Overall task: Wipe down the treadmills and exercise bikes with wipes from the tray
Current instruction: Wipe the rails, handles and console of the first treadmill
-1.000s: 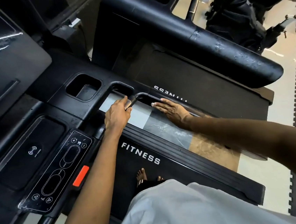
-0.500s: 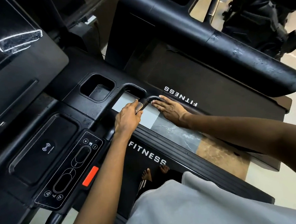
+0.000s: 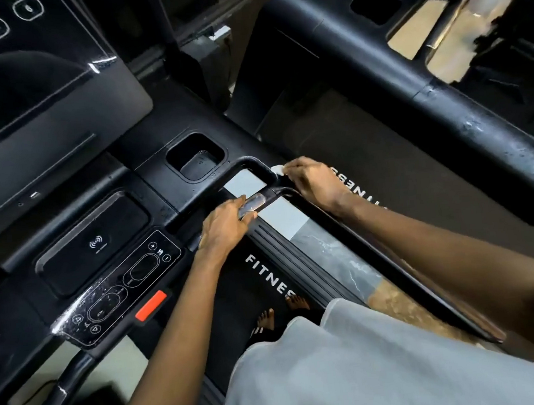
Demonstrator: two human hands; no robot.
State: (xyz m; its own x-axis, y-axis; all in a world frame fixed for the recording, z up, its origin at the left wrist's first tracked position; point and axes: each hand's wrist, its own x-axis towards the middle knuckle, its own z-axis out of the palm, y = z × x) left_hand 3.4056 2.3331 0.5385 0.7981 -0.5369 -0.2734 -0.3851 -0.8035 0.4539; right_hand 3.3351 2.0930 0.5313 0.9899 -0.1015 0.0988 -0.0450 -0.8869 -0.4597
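Observation:
I stand on a black treadmill whose belt (image 3: 260, 279) reads FITNESS. My left hand (image 3: 225, 228) grips the silver sensor grip (image 3: 254, 203) of the black handlebar (image 3: 238, 165) in front of the console. My right hand (image 3: 314, 179) is curled over the handlebar's right bend and holds a white wipe (image 3: 277, 169), of which only a small corner shows past the fingers. The console carries a button panel (image 3: 119, 283) with wet specks, a red stop key (image 3: 151, 305) and a cup recess (image 3: 196, 158).
A touchscreen (image 3: 21, 70) rises at the upper left. A second treadmill stands to the right, its thick black side arm (image 3: 445, 97) running diagonally. Between the two machines lies tiled floor (image 3: 333, 251). My bare feet (image 3: 266, 319) are on the belt below.
My right hand has lifted from lying flat beside the handlebar onto its right bend, and a white wipe now shows at the fingertips. My left hand stays on the sensor grip. The view shifted left.

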